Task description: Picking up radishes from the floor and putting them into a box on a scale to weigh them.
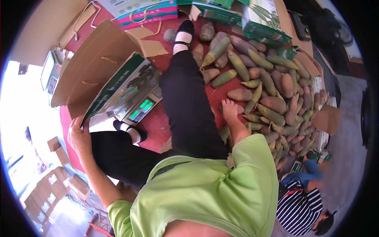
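Green and reddish-brown root vegetables (273, 104), oblong, heaped, right hand (229, 110) touching one

The floor (158, 124) is red, and its colour is visible between the things. On the right part lies a wide heap of long roots (272, 104), some green, some reddish-brown. To the left sits a scale (142, 109) with 2 green-lit displays. 2 black shoes (186, 27) also rest on the floor.
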### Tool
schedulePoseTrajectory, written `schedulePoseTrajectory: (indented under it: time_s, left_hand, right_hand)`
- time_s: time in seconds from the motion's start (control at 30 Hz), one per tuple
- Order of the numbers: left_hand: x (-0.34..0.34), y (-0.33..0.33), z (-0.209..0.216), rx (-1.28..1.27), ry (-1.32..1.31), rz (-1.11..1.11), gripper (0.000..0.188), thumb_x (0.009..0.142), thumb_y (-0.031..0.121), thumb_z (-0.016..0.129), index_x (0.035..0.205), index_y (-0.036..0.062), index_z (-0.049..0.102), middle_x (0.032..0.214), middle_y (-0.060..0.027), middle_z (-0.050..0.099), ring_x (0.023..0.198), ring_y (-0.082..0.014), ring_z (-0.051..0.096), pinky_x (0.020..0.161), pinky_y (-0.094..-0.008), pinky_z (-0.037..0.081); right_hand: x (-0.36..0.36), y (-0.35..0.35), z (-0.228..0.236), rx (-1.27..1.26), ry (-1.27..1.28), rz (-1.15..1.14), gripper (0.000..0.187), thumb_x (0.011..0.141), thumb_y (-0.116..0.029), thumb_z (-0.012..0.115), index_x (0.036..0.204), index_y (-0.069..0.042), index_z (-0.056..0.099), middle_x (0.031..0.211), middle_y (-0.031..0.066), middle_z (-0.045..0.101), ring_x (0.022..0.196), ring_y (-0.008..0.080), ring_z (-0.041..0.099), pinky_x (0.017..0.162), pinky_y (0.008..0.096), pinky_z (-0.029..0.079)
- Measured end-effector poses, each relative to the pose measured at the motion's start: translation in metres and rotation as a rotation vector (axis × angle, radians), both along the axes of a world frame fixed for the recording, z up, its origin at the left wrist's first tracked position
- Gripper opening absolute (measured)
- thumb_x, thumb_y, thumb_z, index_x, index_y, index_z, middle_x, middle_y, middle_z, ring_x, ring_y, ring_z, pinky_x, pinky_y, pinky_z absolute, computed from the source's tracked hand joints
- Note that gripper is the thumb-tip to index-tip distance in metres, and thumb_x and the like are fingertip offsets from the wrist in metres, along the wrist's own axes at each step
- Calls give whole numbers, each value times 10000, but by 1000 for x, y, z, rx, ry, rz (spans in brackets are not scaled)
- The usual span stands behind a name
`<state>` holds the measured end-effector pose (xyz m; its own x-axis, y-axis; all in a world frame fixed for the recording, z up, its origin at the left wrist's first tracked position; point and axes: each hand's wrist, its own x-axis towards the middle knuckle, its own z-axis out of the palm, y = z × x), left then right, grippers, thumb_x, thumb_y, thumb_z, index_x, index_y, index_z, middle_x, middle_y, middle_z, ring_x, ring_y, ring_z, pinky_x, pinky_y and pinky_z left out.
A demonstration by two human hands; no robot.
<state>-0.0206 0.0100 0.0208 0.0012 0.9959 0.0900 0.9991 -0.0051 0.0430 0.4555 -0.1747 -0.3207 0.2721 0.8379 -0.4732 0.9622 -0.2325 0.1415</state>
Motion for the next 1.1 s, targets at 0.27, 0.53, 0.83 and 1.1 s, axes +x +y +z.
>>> schedulePoseTrajectory:
  time_s: [0.27, 0.53, 0.83, 1.1]
  left_hand:
    - [6, -6, 2, 54, -9, 46, 98, 819, 168, 637, 891, 108, 668, 846, -87, 632, 836, -301, 617, 710, -390, 475]
    - [7, -6, 7, -35, -2, 43, 92, 829, 193, 621, 855, 111, 654, 824, -70, 622, 890, -280, 607, 713, -421, 484]
    - [-1, -13, 9, -64, -19, -19, 108, 816, 200, 635, 835, 96, 654, 806, -83, 623, 840, -294, 608, 691, -417, 475]
    - [-8, -17, -1, 14, 22, -73, 133, 836, 238, 610, 828, 108, 638, 787, -68, 602, 834, -280, 606, 676, -411, 478]
  right_hand:
    - [-13, 2, 41, -3, 75, -195, 556, 750, -125, 670, 1250, -197, 437, 1212, 65, 500, 1134, 280, 488, 885, 483, 430]
    - [39, 12, 26, 641, 657, -597, 787, 577, -92, 834, 1250, -84, 426, 1198, 165, 526, 1091, 328, 525, 952, 413, 415]
    - [-2, 152, 219, 1051, 1084, -361, 707, 707, -48, 766, 1292, 0, 372, 1211, 119, 482, 1139, 207, 472, 971, 327, 399]
    - [-113, 244, 387, 1080, 1540, 41, 642, 716, 28, 731, 1269, -24, 409, 1209, 119, 514, 1099, 207, 528, 954, 337, 442]
